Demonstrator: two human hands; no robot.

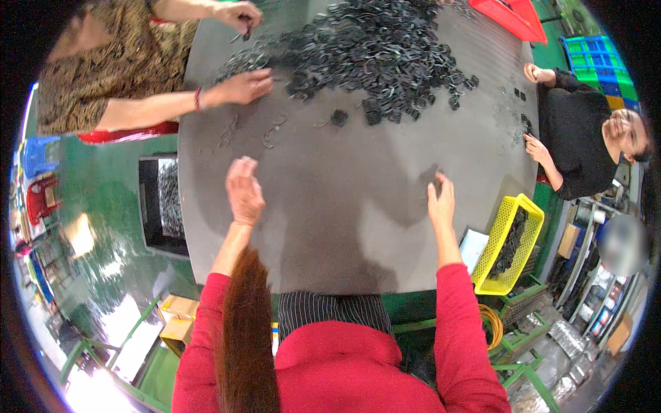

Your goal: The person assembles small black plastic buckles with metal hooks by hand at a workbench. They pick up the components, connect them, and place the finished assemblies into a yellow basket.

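Note:
My left hand (244,189) hovers over the grey table (330,220) with its fingers loosely apart and nothing in it. My right hand (441,199) is raised over the table's right part, and its fingertips pinch a small dark piece (438,184). A big heap of small black parts (375,51) covers the far middle of the table. A few loose wire clips (272,131) and one separate black part (339,117) lie between the heap and my hands. Both my sleeves are red.
A person in a patterned top works at the far left, hands (241,86) in the parts. Another person in black (575,131) sits at the right. A yellow basket (513,241) with dark parts hangs at the table's right; a dark bin (162,203) stands left.

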